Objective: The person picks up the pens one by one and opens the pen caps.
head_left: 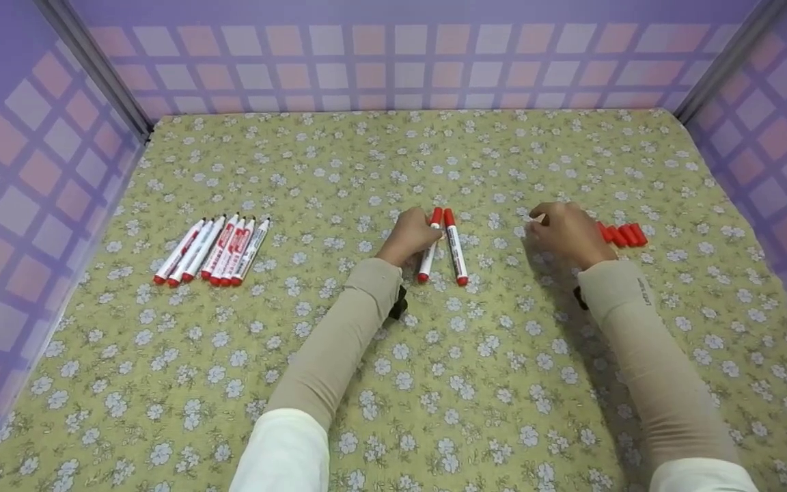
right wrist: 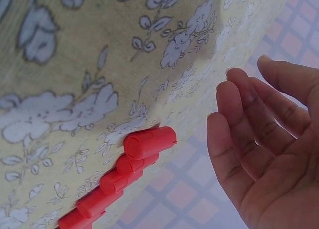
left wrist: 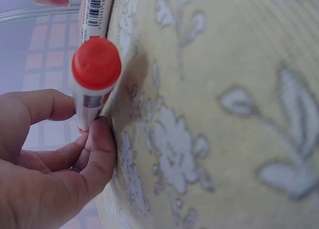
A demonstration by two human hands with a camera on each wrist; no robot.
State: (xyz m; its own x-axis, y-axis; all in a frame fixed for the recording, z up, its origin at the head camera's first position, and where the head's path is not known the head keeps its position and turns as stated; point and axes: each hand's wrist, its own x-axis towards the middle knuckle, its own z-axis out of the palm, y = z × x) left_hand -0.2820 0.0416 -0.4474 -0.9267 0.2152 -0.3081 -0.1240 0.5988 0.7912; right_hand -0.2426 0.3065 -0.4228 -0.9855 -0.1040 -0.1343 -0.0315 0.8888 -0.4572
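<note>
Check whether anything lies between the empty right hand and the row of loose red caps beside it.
Nothing visible does. The right hand hovers open, fingers relaxed, with only bare floral yellow cloth between it and the row of loose red plastic caps. The two red-capped white markers lie on its other side.

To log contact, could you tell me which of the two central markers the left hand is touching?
The left marker of the pair; the left hand pinches it, while its neighbour lies untouched.
</note>
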